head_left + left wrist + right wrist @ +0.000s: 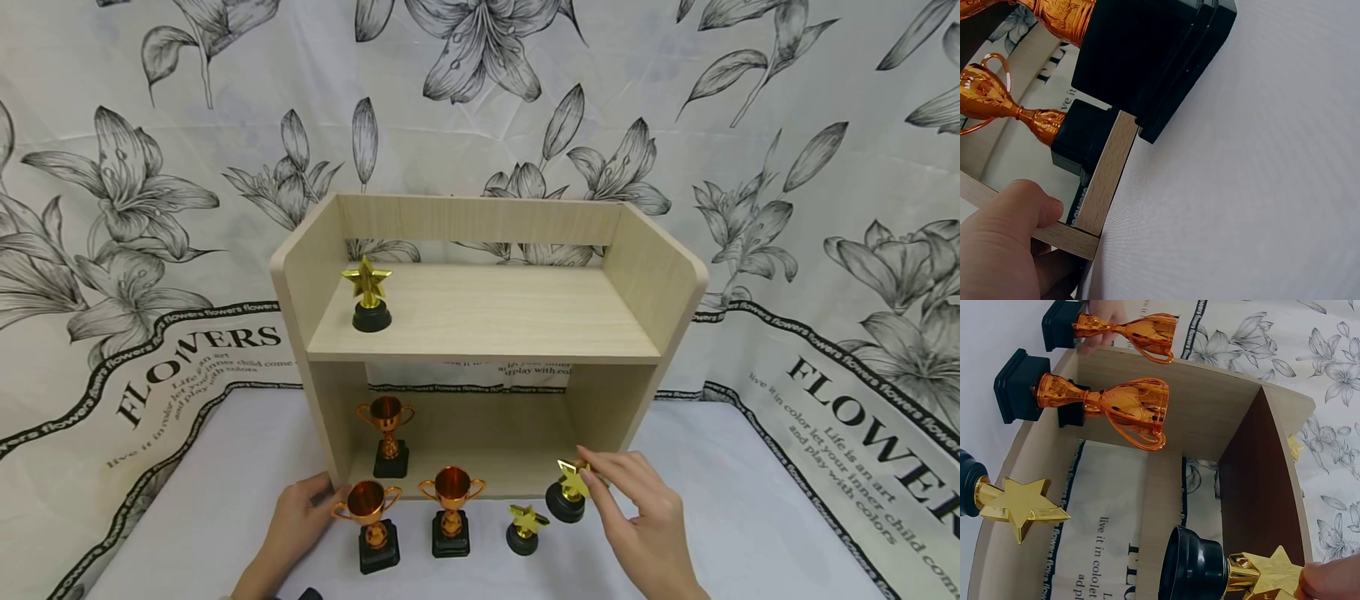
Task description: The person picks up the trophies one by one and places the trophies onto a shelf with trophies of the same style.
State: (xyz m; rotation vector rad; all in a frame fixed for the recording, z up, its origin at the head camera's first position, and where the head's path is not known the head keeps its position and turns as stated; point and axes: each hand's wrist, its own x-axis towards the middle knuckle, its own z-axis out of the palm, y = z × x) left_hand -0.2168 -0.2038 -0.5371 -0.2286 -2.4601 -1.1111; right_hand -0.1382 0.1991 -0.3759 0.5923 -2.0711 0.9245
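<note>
Trophy (pixel 567 498) topped with a gold star hangs tilted above the table, just before the lower right of a wooden shelf unit (pixel 487 312), its star pinched between the right hand's (pixel 641 508) thumb and fingertips. The left hand (pixel 296 521) grips the unit's lower left side panel, thumb curled over the edge. The step in hand appears to be carrying the trophy; the next move seems to call for a steady pinch and a base kept clear of the wood. A second star trophy (pixel 522 533) and two copper-coloured cups (pixel 451 523) stand on the white tabletop (pixel 750 500); a third cup (pixel 389 457) occupies the lower compartment, another star trophy (pixel 368 293) the upper shelf. Behind hangs flower-printed fabric (pixel 465 150).
</note>
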